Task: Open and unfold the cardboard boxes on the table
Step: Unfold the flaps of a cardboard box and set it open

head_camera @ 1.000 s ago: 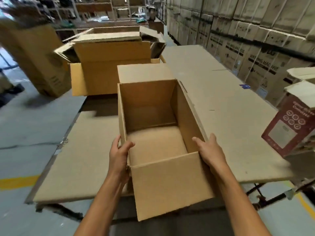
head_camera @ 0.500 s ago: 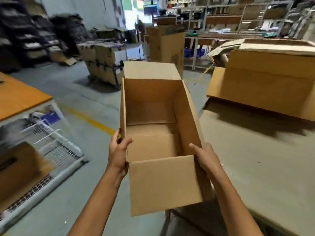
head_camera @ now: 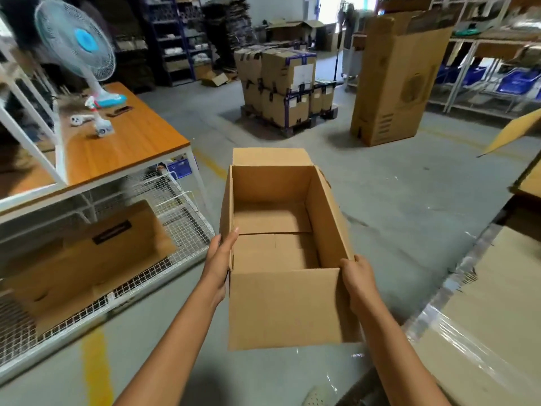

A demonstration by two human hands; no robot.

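In the head view, an open brown cardboard box (head_camera: 281, 312) is up in the air over the grey concrete floor (head_camera: 409, 200), just off the edge of the cardboard-topped counter (head_camera: 497, 303), with its near flap hanging down toward the person. The left hand (head_camera: 219, 259) grips the left wall of the box with the thumb over the rim. The right hand (head_camera: 355, 276) clasps the right wall at the near corner.

Left hand (head_camera: 219, 260) and right hand (head_camera: 357, 278) hold an open cardboard box (head_camera: 284, 309) (empty).
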